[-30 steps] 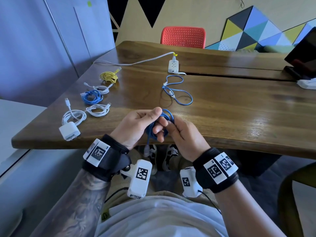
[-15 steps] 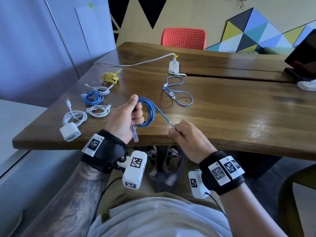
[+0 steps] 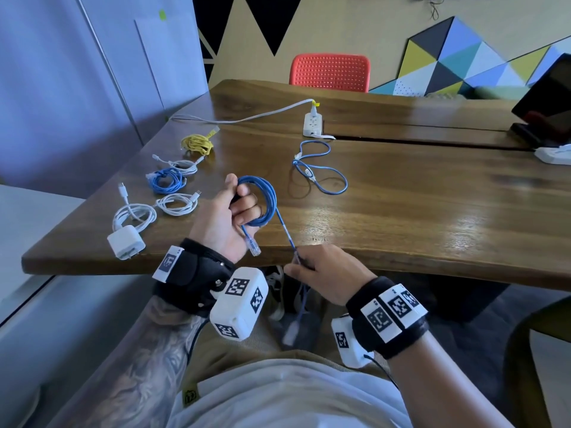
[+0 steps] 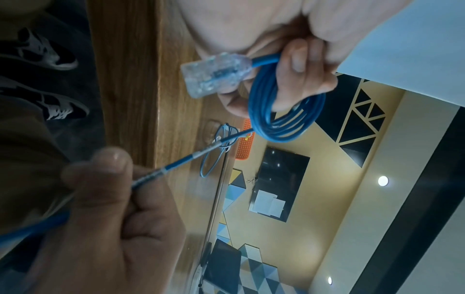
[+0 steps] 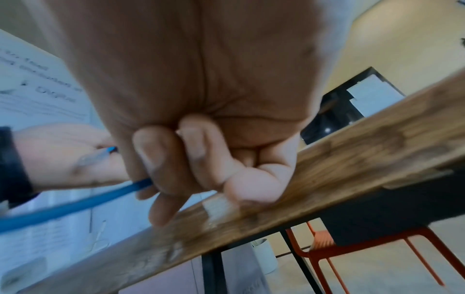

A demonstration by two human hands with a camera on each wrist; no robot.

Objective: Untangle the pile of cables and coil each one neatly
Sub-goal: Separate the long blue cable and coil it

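At the near table (image 3: 401, 242) edge, the left hand (image 3: 227, 223) grips the blue coil (image 3: 262, 199) and the right hand (image 3: 321, 273) pinches its free tail. This cable looks light and springy, so the loops may open; the hold is best where they cross.

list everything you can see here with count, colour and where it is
blue cable: 1, blue, partly coiled in left hand, its strand running down to right hand
loose cable: 1, blue, uncoiled at table centre
coiled cables: 5, yellow, white, blue, white, white, along table's left side
charger: 1, white, on the nearest white coil
power strip: 1, white, far on table
table: 1, brown wood
chair: 1, red, behind table
left hand: 1, grip around the coil
right hand: 1, at table's near edge, pinching the strand
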